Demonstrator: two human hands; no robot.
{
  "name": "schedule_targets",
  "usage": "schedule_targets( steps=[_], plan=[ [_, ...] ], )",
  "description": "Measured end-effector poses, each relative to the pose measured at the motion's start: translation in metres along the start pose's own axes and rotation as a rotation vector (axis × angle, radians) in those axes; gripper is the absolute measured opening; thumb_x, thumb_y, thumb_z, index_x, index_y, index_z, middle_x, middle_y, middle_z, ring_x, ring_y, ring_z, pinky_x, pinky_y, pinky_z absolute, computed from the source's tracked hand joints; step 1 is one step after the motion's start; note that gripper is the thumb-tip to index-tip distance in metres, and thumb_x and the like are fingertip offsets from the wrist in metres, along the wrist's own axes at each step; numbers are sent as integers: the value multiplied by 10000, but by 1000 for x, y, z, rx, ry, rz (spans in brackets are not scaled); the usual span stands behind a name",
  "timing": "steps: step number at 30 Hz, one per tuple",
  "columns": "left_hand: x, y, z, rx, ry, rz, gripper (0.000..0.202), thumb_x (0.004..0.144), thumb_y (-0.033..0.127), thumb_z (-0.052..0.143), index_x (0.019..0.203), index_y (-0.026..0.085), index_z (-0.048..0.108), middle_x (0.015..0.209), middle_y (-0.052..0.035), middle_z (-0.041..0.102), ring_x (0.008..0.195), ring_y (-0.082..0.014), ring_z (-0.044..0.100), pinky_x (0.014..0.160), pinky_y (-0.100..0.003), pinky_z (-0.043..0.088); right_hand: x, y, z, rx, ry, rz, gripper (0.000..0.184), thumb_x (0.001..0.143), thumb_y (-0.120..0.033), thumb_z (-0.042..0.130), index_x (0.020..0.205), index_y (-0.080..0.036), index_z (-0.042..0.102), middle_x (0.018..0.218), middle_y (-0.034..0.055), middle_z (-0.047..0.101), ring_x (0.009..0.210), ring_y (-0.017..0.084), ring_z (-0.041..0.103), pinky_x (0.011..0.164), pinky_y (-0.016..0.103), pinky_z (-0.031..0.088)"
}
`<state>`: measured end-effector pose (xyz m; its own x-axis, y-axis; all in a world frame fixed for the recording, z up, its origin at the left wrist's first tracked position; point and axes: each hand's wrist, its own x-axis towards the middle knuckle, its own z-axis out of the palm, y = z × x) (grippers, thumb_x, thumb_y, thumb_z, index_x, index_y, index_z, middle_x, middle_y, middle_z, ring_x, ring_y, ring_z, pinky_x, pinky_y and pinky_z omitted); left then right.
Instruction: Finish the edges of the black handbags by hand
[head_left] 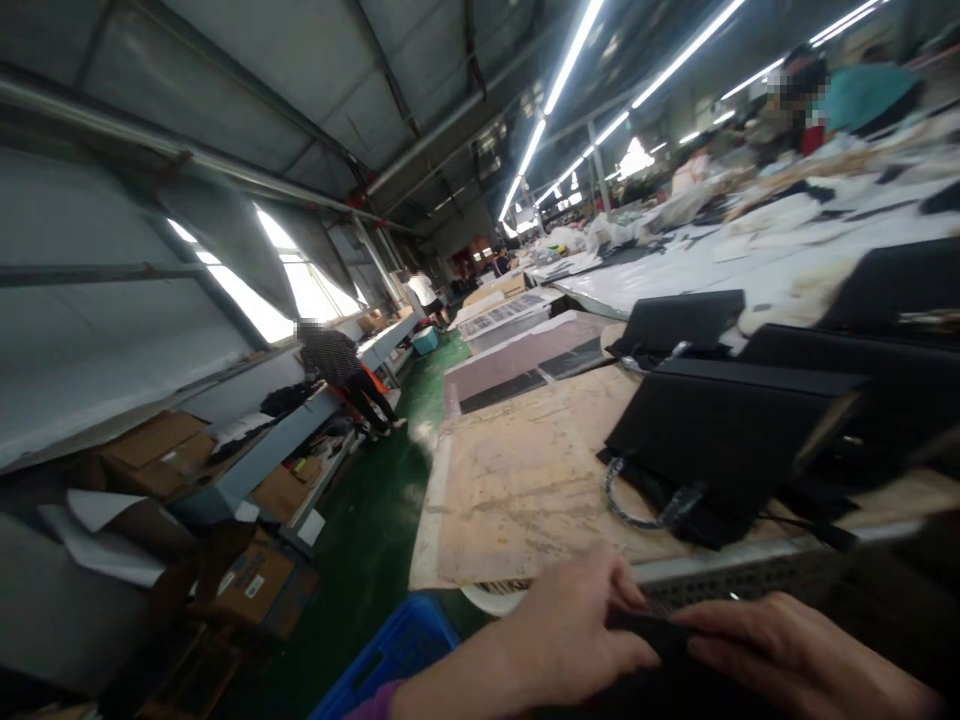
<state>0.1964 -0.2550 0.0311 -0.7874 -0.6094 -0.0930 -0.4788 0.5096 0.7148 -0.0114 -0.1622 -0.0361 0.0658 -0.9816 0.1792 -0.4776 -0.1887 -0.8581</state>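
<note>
At the bottom of the head view, my left hand (pixel 559 625) and my right hand (pixel 802 650) both pinch the upper edge of a black bag piece (pixel 664 660). Most of that piece is cut off by the frame, so its full shape is hidden. Just beyond my hands, a black handbag (pixel 735 430) lies on a worn tan board (pixel 517 480), its looped handle wrapped in clear plastic. More black bags (pixel 679 320) rest behind it and to the right.
Left of the board runs a green floor aisle (pixel 375 500), with a blue crate (pixel 397 650) beside my left forearm. Cardboard boxes (pixel 262 585) and a low shelf (pixel 277 450) line the left wall. One person (pixel 341 360) bends there; another (pixel 862 95) leans over the long white table (pixel 645 280).
</note>
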Motion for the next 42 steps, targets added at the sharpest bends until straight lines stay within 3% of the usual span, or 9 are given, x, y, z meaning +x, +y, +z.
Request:
schedule_targets(
  steps=[3, 7, 14, 19, 23, 27, 29, 32, 42],
  plan=[
    [-9, -8, -6, -122, 49, -103, 319, 675, 150, 755, 925, 206, 565, 881, 7, 685, 802, -175, 611, 695, -252, 437, -3, -23, -12, 47, -164, 31, 272, 979, -333, 525, 1112, -318, 761, 950, 0, 790, 869, 253, 724, 784, 327, 550],
    [-10, -17, -7, -245, -50, -168, 193, 760, 201, 699, 924, 193, 599, 739, 49, 627, 691, -141, 562, 621, -232, 393, -2, -30, -16, 41, -160, 54, 271, 961, -250, 557, 1144, -285, 753, 957, -4, 788, 867, 221, 714, 782, 284, 517],
    [-8, -17, -6, -237, -54, -152, 62, 812, 236, 666, 829, 179, 683, 727, 37, 646, 707, -146, 580, 643, -228, 408, -2, -22, -17, 102, -217, 74, 276, 991, -267, 526, 1168, -257, 737, 936, -5, 780, 848, 197, 704, 785, 264, 520],
    [-6, -15, -8, -122, -71, -69, 145, 881, 229, 612, 857, 224, 756, 790, 42, 709, 785, -160, 636, 709, -229, 423, 0, -21, -18, 183, -218, 11, 332, 1000, -262, 522, 1299, -311, 655, 1182, -11, 742, 1072, 220, 674, 976, 307, 484],
    [-6, -13, -8, -77, -91, -25, 172, 907, 211, 594, 919, 251, 760, 897, 44, 746, 875, -167, 664, 783, -236, 435, 2, -20, -20, 189, -232, 2, 353, 1012, -262, 504, 1339, -333, 616, 1249, -21, 711, 1113, 206, 655, 1038, 317, 449],
    [-5, -16, -5, -69, -51, -64, 234, 810, 161, 692, 1028, 247, 678, 964, 42, 735, 920, -175, 660, 827, -251, 449, 4, -20, -21, 150, -247, 11, 355, 1016, -221, 485, 1321, -328, 632, 1129, -28, 751, 1071, 195, 671, 1023, 311, 459],
    [-3, -19, -3, -41, -21, -64, 233, 784, 137, 703, 984, 235, 633, 975, 34, 725, 922, -179, 652, 833, -263, 451, 6, -20, -20, 123, -240, 12, 355, 1012, -211, 489, 1312, -328, 639, 1087, -31, 759, 1039, 190, 681, 995, 297, 473],
    [-1, -22, -1, 38, 13, -37, 161, 802, 126, 687, 889, 224, 594, 1018, 23, 720, 965, -191, 638, 861, -285, 439, 8, -17, -19, 93, -217, 15, 357, 1007, -208, 496, 1309, -331, 641, 1134, -28, 746, 1043, 190, 678, 935, 269, 497],
    [0, -19, 11, 296, 78, 88, 107, 866, 108, 661, 831, 201, 622, 972, -3, 715, 914, -209, 654, 836, -318, 456, 2, -10, -15, 22, -174, 18, 362, 985, -199, 517, 1279, -354, 661, 1062, -48, 762, 976, 184, 694, 852, 238, 504]
  ],
)
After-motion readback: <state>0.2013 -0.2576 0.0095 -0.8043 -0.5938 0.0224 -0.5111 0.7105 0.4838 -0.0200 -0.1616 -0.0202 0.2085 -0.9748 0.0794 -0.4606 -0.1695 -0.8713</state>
